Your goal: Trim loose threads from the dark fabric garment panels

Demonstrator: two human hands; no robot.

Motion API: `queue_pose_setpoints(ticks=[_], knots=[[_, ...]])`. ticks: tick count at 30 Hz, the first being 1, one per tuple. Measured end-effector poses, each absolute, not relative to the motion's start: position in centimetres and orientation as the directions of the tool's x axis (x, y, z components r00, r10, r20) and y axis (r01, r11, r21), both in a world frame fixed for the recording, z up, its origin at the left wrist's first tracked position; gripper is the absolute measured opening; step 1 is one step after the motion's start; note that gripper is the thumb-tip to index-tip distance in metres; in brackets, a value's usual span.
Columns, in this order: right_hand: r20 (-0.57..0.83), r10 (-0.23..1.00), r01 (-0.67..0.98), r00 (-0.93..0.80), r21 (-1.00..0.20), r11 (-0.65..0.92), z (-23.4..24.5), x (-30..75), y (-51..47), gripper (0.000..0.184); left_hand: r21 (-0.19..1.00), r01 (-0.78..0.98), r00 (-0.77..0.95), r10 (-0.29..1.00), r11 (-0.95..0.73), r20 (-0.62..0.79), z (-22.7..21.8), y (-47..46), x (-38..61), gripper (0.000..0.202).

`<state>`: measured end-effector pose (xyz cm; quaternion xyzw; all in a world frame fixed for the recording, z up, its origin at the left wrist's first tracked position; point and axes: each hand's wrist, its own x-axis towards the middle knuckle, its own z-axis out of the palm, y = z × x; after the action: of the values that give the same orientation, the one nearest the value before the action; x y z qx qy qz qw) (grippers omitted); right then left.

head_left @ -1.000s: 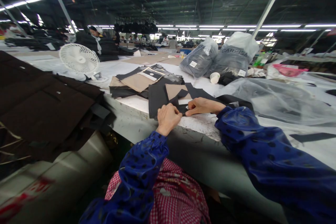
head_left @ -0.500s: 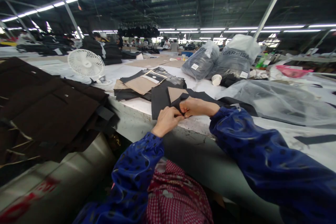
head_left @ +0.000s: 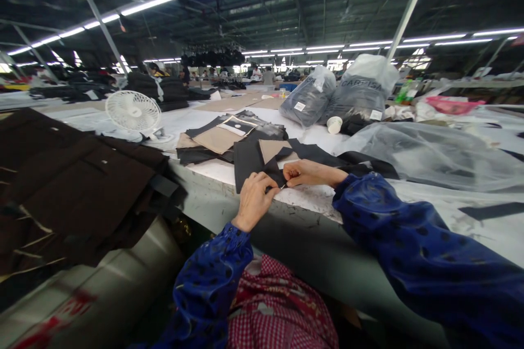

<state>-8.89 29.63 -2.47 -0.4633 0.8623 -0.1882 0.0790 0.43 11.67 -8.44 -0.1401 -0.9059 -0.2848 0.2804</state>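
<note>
My left hand (head_left: 254, 199) and my right hand (head_left: 308, 173) meet at the near edge of a white cutting table (head_left: 213, 166). Both pinch a small black fabric piece (head_left: 275, 175) between their fingertips. The piece lies on a stack of black cut fabric (head_left: 245, 159) with a tan cardboard pattern (head_left: 275, 149) on top. Both arms wear blue dotted sleeves.
More black and tan pieces (head_left: 221, 136) lie behind. A white fan (head_left: 133, 112) stands at the left. Dark brown cloth (head_left: 69, 185) is piled over a roll at the left. Bagged bundles (head_left: 347, 92), a paper cup (head_left: 334, 124) and clear plastic sheeting (head_left: 429, 152) sit to the right.
My hands have drawn together from flat on the fabric into a shared pinch on the small black piece. The view has tilted slightly.
</note>
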Motion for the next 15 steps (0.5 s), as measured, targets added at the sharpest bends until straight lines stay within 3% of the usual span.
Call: queue_pose_setpoints(ticks=[3, 7, 15], knots=[[0.025, -0.824, -0.755, -0.566, -0.417, 0.506, -2.3, -8.6, 29.7, 0.005, 0.491, 0.316, -0.839, -0.002, 0.811, 0.544, -8.1, 12.2, 0.1, 0.012], [0.004, -0.833, -0.747, -0.554, -0.446, 0.494, -2.0, -8.2, 29.7, 0.006, 0.565, 0.121, -0.924, -0.116, 0.817, 0.365, -7.0, 12.8, -0.5, 0.015], [-0.029, -0.775, -0.704, -0.631, -0.399, 0.588, -2.2, -8.4, 29.3, 0.015, 0.580, 0.035, -0.967, -0.118, 0.814, 0.225, -5.8, 12.5, -1.4, 0.016]])
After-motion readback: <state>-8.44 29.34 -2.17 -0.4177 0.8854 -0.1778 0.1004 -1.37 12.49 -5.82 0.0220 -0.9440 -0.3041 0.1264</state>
